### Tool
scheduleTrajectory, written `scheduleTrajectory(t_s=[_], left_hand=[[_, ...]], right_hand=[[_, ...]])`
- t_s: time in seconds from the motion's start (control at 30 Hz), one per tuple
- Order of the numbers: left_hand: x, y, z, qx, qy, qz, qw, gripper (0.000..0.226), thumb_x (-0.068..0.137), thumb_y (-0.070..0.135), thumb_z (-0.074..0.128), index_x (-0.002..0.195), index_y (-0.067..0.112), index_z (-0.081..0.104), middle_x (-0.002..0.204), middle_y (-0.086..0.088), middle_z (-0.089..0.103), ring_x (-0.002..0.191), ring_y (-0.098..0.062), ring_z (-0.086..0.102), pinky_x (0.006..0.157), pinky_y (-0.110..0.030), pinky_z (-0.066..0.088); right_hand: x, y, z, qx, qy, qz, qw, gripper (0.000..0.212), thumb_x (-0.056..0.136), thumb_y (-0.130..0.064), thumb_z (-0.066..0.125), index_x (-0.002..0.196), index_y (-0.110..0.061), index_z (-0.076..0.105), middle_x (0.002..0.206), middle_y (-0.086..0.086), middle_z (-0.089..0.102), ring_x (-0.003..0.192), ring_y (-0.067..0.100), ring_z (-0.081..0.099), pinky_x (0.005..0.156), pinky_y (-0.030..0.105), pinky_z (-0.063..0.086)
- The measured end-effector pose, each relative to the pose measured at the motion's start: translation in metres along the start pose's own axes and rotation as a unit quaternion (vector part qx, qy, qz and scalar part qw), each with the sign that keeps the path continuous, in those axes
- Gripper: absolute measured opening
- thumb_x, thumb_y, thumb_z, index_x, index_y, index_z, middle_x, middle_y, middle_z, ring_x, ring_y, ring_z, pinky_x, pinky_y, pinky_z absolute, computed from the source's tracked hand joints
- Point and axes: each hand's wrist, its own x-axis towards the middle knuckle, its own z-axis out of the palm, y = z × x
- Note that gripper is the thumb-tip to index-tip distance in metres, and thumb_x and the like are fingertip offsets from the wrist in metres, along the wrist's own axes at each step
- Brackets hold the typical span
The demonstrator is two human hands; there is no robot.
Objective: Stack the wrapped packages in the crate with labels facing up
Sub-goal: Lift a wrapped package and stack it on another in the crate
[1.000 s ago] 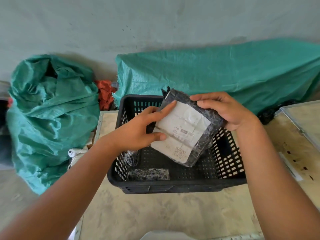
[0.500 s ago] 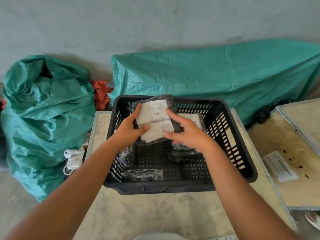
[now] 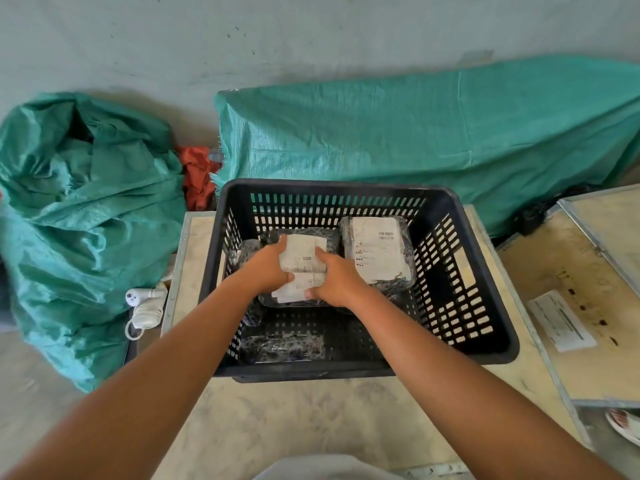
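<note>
A package (image 3: 302, 268) is clasped label-up by both the left hand (image 3: 269, 269) and right hand (image 3: 335, 278), low inside the crate (image 3: 485, 306). One labelled package (image 3: 376, 252) is placed beside it; others are unsorted.

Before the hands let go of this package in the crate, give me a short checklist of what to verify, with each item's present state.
1. Held package label faces up: ok, white label visible.
2. Package is inside the crate: ok.
3. Both hands on it: ok, left hand and right hand grip its two sides.
4. Package rests fully on the crate floor: cannot tell, hands hide its lower edge.
5. Neighbouring package label up: ok.
6. Near-wall package label up: not ok, no label shows.
</note>
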Motion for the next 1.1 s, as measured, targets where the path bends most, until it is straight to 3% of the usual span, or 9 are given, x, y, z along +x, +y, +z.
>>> scheduleTrajectory(t_s=[0.13, 0.23, 0.37, 0.47, 0.57, 0.67, 0.73, 0.83, 1.1], left_hand=[[0.005, -0.001, 0.027, 0.087, -0.049, -0.010, 0.995, 0.125, 0.081, 0.018, 0.082, 0.159, 0.016, -0.015, 0.135, -0.014, 0.059, 0.111, -0.026, 0.062, 0.080, -0.027, 0.047], [0.011, -0.006, 0.041, 0.091, -0.077, -0.042, 0.992, 0.129, 0.082, 0.017, 0.082, 0.157, 0.013, -0.023, 0.131, -0.016, 0.061, 0.111, -0.028, 0.063, 0.075, -0.028, 0.047], [0.028, -0.002, 0.046, 0.084, -0.045, -0.066, 0.993, 0.118, 0.086, 0.006, 0.073, 0.159, 0.015, -0.020, 0.123, -0.020, 0.060, 0.089, -0.025, 0.063, 0.070, -0.031, 0.054], [0.038, -0.002, 0.055, 0.083, -0.030, -0.087, 0.992, 0.103, 0.091, -0.003, 0.059, 0.160, 0.016, -0.014, 0.147, -0.030, 0.040, 0.104, -0.029, 0.064, 0.088, -0.036, 0.056], [0.048, -0.003, 0.062, 0.097, -0.044, -0.122, 0.987, 0.094, 0.094, -0.003, 0.053, 0.161, 0.018, -0.011, 0.160, -0.027, 0.018, 0.132, -0.036, 0.049, 0.108, -0.043, 0.045], [0.059, -0.003, 0.064, 0.116, -0.060, -0.135, 0.982, 0.093, 0.096, 0.001, 0.053, 0.161, 0.017, -0.011, 0.161, -0.028, 0.012, 0.136, -0.038, 0.045, 0.111, -0.044, 0.042], [0.065, -0.006, 0.064, 0.133, -0.079, -0.139, 0.978, 0.094, 0.096, 0.002, 0.054, 0.160, 0.015, -0.013, 0.161, -0.031, 0.010, 0.133, -0.038, 0.048, 0.108, -0.044, 0.045], [0.071, -0.008, 0.063, 0.152, -0.097, -0.130, 0.975, 0.093, 0.098, 0.007, 0.055, 0.160, 0.012, -0.014, 0.157, -0.035, 0.017, 0.130, -0.039, 0.050, 0.105, -0.043, 0.048], [0.058, -0.005, 0.056, 0.122, -0.109, -0.098, 0.982, 0.102, 0.095, 0.014, 0.063, 0.157, 0.005, -0.018, 0.155, -0.030, 0.031, 0.132, -0.036, 0.049, 0.105, -0.036, 0.046]], right_hand=[[0.015, 0.008, 0.013, -0.004, -0.033, 0.041, 0.999, 0.110, 0.078, -0.019, 0.089, 0.163, -0.016, 0.020, 0.156, 0.010, 0.045, 0.137, 0.030, 0.049, 0.110, 0.034, 0.042], [0.026, 0.011, 0.023, -0.012, -0.024, 0.047, 0.999, 0.104, 0.084, -0.017, 0.084, 0.163, -0.012, 0.018, 0.151, 0.012, 0.050, 0.133, 0.030, 0.053, 0.107, 0.032, 0.043], [0.041, 0.015, 0.034, 0.034, 0.005, 0.058, 0.998, 0.093, 0.087, -0.006, 0.078, 0.162, -0.007, 0.023, 0.147, 0.016, 0.054, 0.130, 0.029, 0.056, 0.105, 0.026, 0.043], [0.051, 0.020, 0.042, 0.072, 0.019, 0.070, 0.995, 0.089, 0.088, 0.006, 0.071, 0.162, -0.006, 0.022, 0.148, 0.016, 0.053, 0.129, 0.026, 0.056, 0.100, 0.014, 0.038], [0.062, 0.026, 0.051, 0.055, 0.021, 0.077, 0.995, 0.084, 0.092, 0.002, 0.065, 0.163, -0.014, 0.022, 0.146, 0.022, 0.052, 0.129, 0.034, 0.056, 0.106, 0.031, 0.044], [0.071, 0.031, 0.056, 0.055, 0.010, 0.103, 0.993, 0.085, 0.096, 0.000, 0.063, 0.164, -0.019, 0.017, 0.149, 0.019, 0.047, 0.129, 0.031, 0.055, 0.106, 0.025, 0.043], [0.077, 0.033, 0.059, 0.047, -0.002, 0.114, 0.992, 0.091, 0.093, 0.001, 0.067, 0.164, -0.019, 0.013, 0.149, 0.020, 0.046, 0.131, 0.032, 0.053, 0.111, 0.032, 0.042], [0.081, 0.033, 0.058, 0.026, -0.023, 0.116, 0.993, 0.095, 0.092, -0.002, 0.069, 0.164, -0.021, 0.009, 0.151, 0.023, 0.043, 0.134, 0.036, 0.050, 0.112, 0.039, 0.042], [0.075, 0.035, 0.058, -0.005, -0.036, 0.100, 0.994, 0.095, 0.096, -0.007, 0.066, 0.165, -0.025, 0.003, 0.161, 0.026, 0.021, 0.140, 0.039, 0.043, 0.115, 0.040, 0.038]])
